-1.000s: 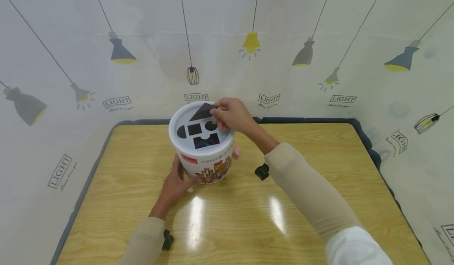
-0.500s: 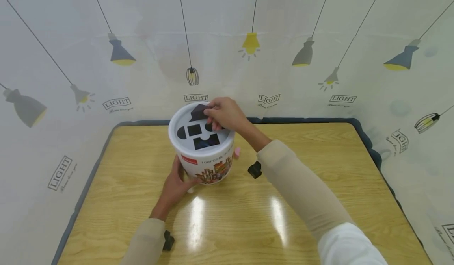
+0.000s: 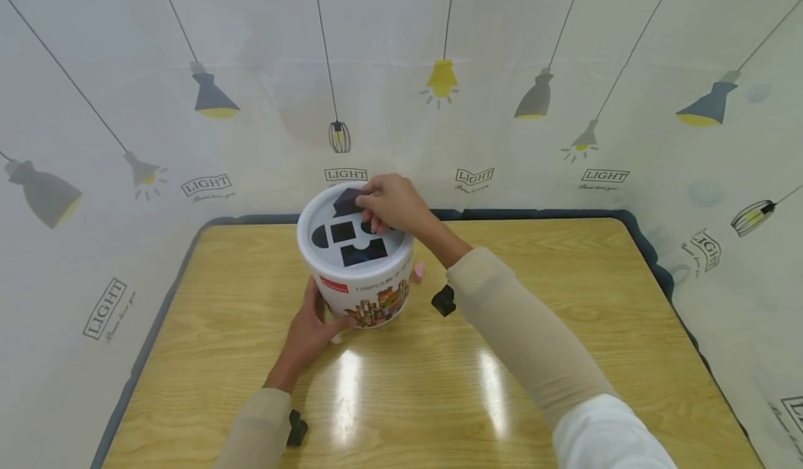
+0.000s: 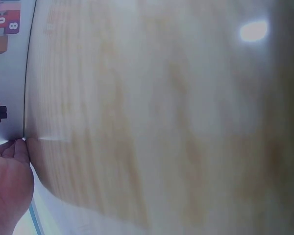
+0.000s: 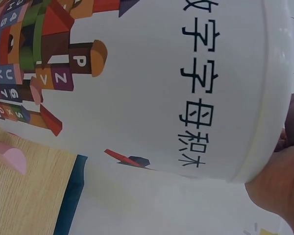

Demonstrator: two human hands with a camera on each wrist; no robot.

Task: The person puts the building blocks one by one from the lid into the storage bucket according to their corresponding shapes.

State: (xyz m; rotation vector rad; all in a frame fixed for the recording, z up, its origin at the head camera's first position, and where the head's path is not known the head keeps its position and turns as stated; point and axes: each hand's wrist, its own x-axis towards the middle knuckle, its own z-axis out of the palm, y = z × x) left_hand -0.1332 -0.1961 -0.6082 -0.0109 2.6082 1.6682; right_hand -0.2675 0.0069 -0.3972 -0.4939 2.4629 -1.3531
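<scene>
A white block bucket (image 3: pixel 370 303), printed with a colourful castle of blocks, stands upright on the table. Its white lid (image 3: pixel 329 262) has several dark shaped holes. My left hand (image 3: pixel 311 329) grips the bucket low on its left side, thumb across the front. Over the lid's far part, my right hand (image 3: pixel 395 205) pinches a dark block (image 3: pixel 347 203) above the triangular hole; the block's exact outline blends with the hole. In the right wrist view, the bucket's rim hides the fingertips of my right hand (image 5: pixel 279 181). The left wrist view shows my left hand (image 4: pixel 10 186) against the bucket's base.
A pink rounded block (image 3: pixel 418 271) lies on the wooden table (image 3: pixel 552 302) just right of the bucket. A small pale piece (image 3: pixel 337 339) sits by the left thumb. Behind the table's dark edge rises a lamp-patterned wall covering (image 3: pixel 401 106).
My right hand has moved left across the lid, carrying the dark block further over the triangular hole. The left hand and the bucket have stayed in place.
</scene>
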